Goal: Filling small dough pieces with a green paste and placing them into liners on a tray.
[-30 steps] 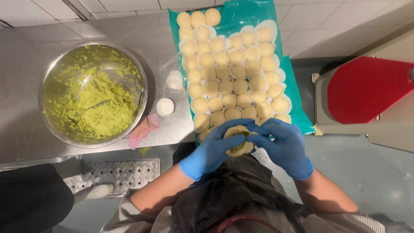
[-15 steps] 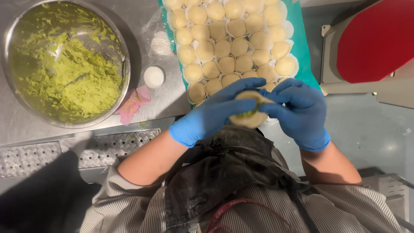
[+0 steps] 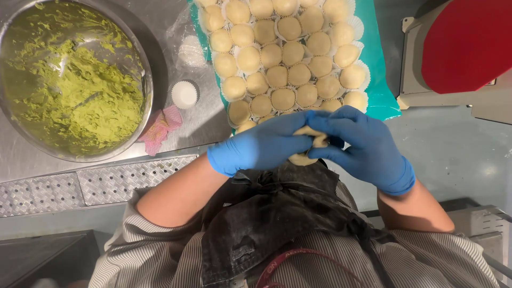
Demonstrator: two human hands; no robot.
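At the bottom of the frame lie a dark apron point(image 3: 266, 224) and a striped shirt point(image 3: 160, 256). Just above, in the lower centre, the left hand point(image 3: 261, 145) and right hand point(image 3: 362, 146), both in blue gloves, meet around a pale dough ball point(image 3: 309, 144), their fingers curled closed on it. Beyond them a teal tray point(image 3: 386, 98) holds rows of dough balls in white paper cups point(image 3: 282, 58). On the steel surface point(image 3: 202, 125), at upper left, stands a metal bowl of green filling point(image 3: 69, 80), with an empty paper cup point(image 3: 185, 94) and a pink cloth point(image 3: 159, 128) beside it. A red-topped machine point(image 3: 464, 48) fills the upper right.
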